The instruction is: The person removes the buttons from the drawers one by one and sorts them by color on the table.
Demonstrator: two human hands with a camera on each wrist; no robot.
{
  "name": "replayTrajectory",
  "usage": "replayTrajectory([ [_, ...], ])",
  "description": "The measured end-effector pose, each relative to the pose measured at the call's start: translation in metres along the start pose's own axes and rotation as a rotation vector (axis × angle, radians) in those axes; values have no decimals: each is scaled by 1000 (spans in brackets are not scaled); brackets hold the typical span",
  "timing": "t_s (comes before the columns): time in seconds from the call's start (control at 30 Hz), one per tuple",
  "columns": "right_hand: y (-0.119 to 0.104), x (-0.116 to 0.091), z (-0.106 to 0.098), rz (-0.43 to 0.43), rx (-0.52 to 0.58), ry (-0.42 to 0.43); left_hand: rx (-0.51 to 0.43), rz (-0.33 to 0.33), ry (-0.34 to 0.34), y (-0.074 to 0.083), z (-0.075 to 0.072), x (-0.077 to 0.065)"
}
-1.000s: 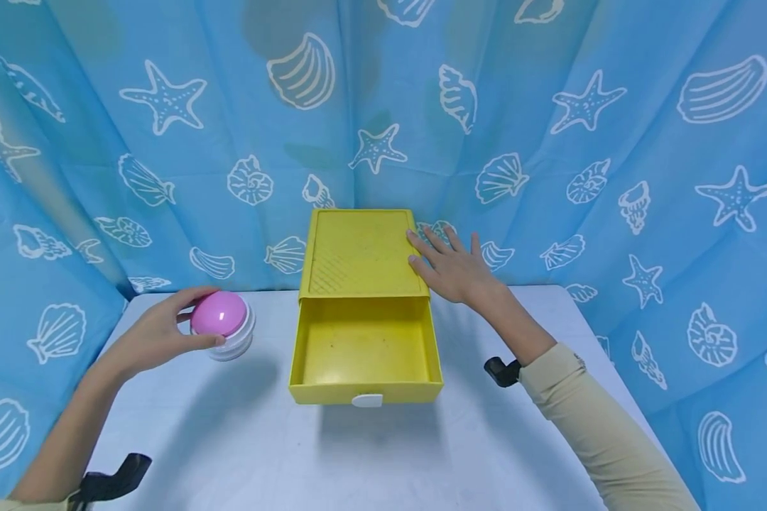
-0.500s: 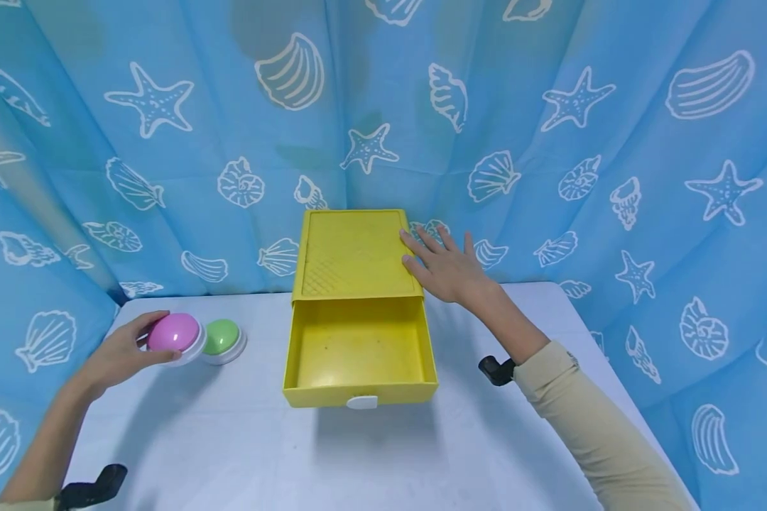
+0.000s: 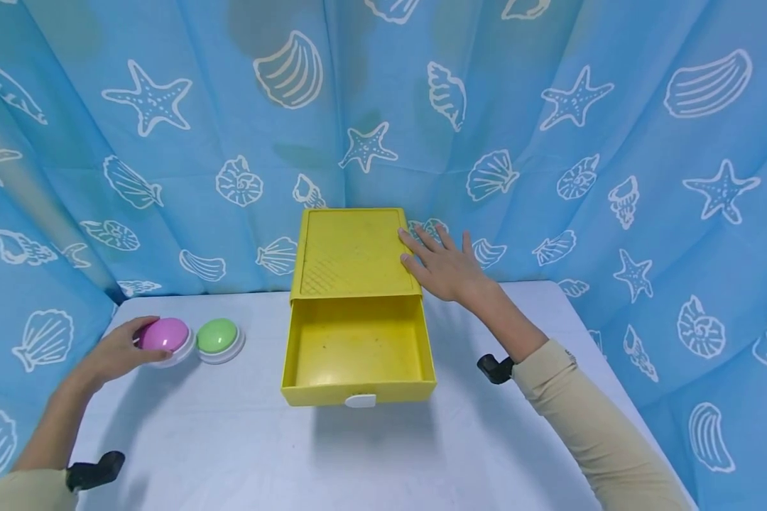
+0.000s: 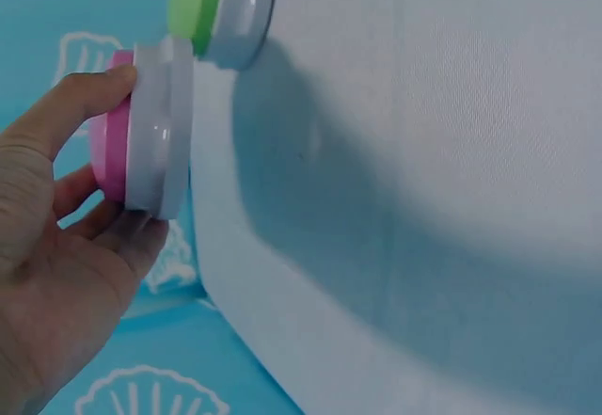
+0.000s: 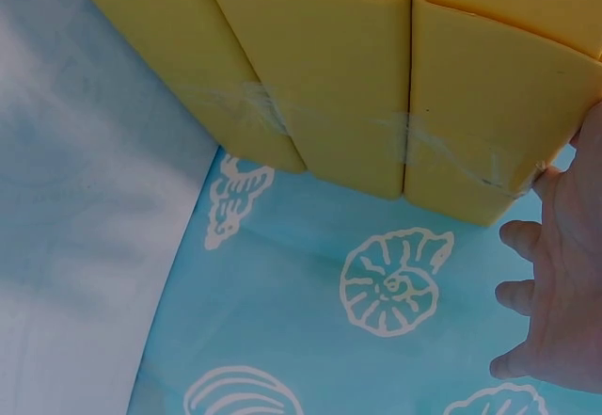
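At the left of the table, my left hand (image 3: 118,348) grips a round buzzer button with a pink dome (image 3: 165,334) and white base, thumb on one side and fingers on the other. Whether its base touches the table I cannot tell. Just right of it sits a matching buzzer with a green dome (image 3: 216,336). A yellow drawer unit (image 3: 361,252) stands mid-table with its top drawer (image 3: 361,348) pulled out and bare inside. My right hand (image 3: 450,270) lies with spread fingers against the unit's upper right edge, fingertips touching it.
A blue curtain (image 3: 371,92) with white shell prints hangs close behind the white table (image 3: 243,440) and along both sides. The right wrist view shows the drawer unit's stacked yellow tiers (image 5: 320,76) bound with clear tape.
My left hand has carried the pink buzzer leftward and down beside the green one, which was hidden before and now shows. The right hand stays against the drawer unit.
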State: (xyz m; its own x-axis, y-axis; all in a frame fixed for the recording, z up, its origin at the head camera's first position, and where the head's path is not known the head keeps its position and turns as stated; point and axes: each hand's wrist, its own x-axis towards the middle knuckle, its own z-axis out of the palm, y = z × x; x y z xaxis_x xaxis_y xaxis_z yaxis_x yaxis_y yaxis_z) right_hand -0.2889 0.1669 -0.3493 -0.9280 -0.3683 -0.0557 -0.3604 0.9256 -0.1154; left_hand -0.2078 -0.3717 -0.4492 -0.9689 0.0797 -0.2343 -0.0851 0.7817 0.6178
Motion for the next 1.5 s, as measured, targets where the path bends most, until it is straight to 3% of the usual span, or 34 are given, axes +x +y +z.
replayTrajectory([
  [0.33,-2,0,0,1,6,-5,-7,-51,-17,-25,4,4],
  [0.57,-4,-1,0,1,5,-11,-16,-104,-31,-32,5,6],
  [1.03,-3,2,3,5,3,-5,-49,-146,-73,-38,8,8],
  [1.3,-2,-1,0,0,0,2,-109,-125,-39,-42,15,13],
  [1.5,-1,-1,-1,5,3,6,-180,-92,49,-36,26,9],
])
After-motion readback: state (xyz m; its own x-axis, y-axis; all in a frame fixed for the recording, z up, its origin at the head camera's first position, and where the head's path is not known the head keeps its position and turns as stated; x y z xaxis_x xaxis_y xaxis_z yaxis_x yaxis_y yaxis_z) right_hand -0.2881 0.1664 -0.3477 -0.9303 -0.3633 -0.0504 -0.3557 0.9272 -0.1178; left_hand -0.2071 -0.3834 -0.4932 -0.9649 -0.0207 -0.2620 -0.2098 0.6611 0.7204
